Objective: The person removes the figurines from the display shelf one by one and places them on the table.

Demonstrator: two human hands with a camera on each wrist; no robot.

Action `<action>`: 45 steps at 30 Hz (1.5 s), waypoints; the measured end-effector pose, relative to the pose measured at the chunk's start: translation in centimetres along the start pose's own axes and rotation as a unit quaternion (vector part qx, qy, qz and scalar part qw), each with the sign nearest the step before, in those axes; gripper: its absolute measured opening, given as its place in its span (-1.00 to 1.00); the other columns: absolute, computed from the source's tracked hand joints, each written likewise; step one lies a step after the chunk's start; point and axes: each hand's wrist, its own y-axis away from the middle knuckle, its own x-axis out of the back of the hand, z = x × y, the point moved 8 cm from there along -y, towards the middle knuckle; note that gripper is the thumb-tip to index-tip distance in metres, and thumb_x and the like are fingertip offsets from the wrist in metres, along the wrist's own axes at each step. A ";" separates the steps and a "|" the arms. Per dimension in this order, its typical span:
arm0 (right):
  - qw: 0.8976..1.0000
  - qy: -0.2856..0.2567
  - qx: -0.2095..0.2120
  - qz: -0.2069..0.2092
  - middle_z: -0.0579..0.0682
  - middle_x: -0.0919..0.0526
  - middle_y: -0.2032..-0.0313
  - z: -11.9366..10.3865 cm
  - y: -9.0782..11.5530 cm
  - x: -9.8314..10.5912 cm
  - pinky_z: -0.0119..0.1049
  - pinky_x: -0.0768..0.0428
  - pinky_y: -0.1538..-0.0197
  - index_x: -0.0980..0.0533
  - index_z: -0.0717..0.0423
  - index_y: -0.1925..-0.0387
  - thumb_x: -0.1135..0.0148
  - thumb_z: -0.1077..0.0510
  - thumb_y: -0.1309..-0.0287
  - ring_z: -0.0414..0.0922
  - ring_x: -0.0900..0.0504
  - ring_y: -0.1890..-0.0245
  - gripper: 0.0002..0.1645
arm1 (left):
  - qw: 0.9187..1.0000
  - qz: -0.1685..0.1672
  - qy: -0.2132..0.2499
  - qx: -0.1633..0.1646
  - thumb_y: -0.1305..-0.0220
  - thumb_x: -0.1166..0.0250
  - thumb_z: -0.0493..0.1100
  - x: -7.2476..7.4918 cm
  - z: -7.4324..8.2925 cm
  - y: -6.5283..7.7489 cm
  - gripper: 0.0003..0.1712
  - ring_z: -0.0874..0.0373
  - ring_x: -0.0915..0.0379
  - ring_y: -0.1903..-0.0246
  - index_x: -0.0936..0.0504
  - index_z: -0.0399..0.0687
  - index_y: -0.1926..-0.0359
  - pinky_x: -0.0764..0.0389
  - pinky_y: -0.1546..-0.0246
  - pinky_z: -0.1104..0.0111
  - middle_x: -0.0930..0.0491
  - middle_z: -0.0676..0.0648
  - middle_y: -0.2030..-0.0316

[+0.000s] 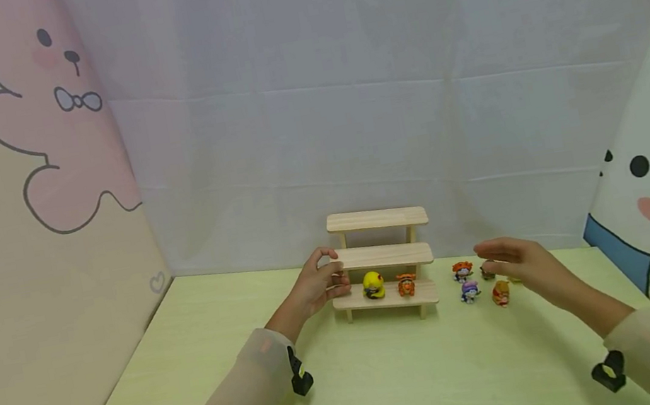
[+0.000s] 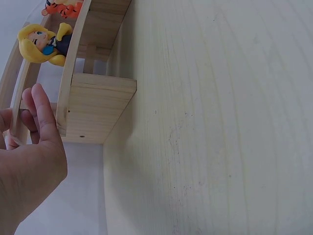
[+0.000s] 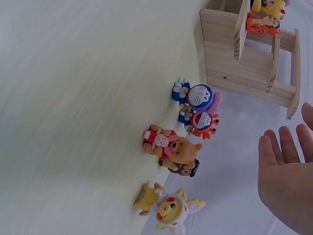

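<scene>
A small three-tier wooden display shelf (image 1: 380,255) stands at the back of the table. On its lowest step sit a yellow-haired figurine (image 1: 373,285) in dark clothes and an orange tiger figurine (image 1: 406,284). My left hand (image 1: 316,283) is at the left end, its thumb and fingers around the middle board's edge. To the right of the shelf, my right hand (image 1: 529,265) hovers with relaxed fingers and holds nothing. Near it are a blue-and-white figurine with a crab hat (image 3: 203,125), another with a purple hat (image 3: 199,96) and a bear figurine (image 3: 183,151).
Behind the bear, a brown figurine (image 3: 184,169) is partly hidden. A yellow figurine in a white hood (image 3: 171,210) stands farther right on the pale table (image 1: 358,397). A white cloth (image 1: 298,121) hangs behind; printed panels flank the table on both sides.
</scene>
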 end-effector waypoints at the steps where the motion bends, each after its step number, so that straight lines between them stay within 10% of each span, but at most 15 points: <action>1: 1.000 -0.011 0.005 -0.003 0.32 -0.48 -0.35 -0.2 -0.1 -0.2 -0.24 -0.68 -0.15 -0.39 0.27 -0.40 -0.25 -0.02 -0.47 -0.10 -0.62 -0.21 -0.35 | 1.000 0.000 0.000 0.000 -0.57 -0.15 -0.24 0.0 0.0 0.0 -0.80 0.09 -0.61 0.40 -0.34 0.02 -0.08 -0.79 0.22 0.25 -0.50 -0.13 0.31; 7: 0.998 -0.058 0.027 -0.024 0.33 -0.51 -0.31 -1.2 -0.4 -1.7 -0.37 -0.68 -0.09 -0.40 0.30 -0.37 -0.28 0.06 -0.45 -0.34 -0.65 -0.08 -0.38 | 1.000 -0.003 0.001 0.000 -0.56 -0.16 -0.25 -0.1 0.1 0.1 -0.79 0.09 -0.61 0.40 -0.34 0.01 -0.08 -0.79 0.22 0.25 -0.50 -0.13 0.32; 19: 0.994 -0.091 0.037 -0.047 0.23 -0.58 -0.27 -2.0 -1.0 -4.8 -0.47 -0.67 0.22 -0.46 0.22 -0.33 -0.34 0.05 -0.39 -0.15 -0.68 -0.14 -0.40 | 1.000 0.004 0.003 0.003 -0.56 -0.16 -0.25 0.0 -0.1 0.0 -0.81 0.08 -0.61 0.40 -0.35 0.01 -0.07 -0.79 0.23 0.25 -0.51 -0.13 0.32; 25: 0.991 -0.112 0.043 -0.060 0.29 -0.52 -0.31 -1.9 -1.2 -6.4 -0.46 -0.63 -0.11 -0.43 0.28 -0.34 -0.34 0.08 -0.39 0.15 -0.54 -0.30 -0.38 | 1.000 0.005 0.001 0.002 -0.56 -0.16 -0.25 0.0 0.0 0.2 -0.81 0.09 -0.61 0.41 -0.36 0.02 -0.06 -0.79 0.24 0.24 -0.52 -0.12 0.33; 45: 0.987 -0.134 0.053 -0.065 0.28 -0.49 -0.34 -1.5 -2.6 -10.2 -0.42 -0.62 -0.17 -0.36 0.31 -0.41 -0.33 0.11 -0.40 0.21 -0.50 -0.34 -0.32 | 1.000 0.001 -0.001 0.000 -0.57 -0.16 -0.24 -0.1 0.2 0.2 -0.81 0.08 -0.61 0.39 -0.35 0.01 -0.06 -0.79 0.22 0.23 -0.51 -0.13 0.32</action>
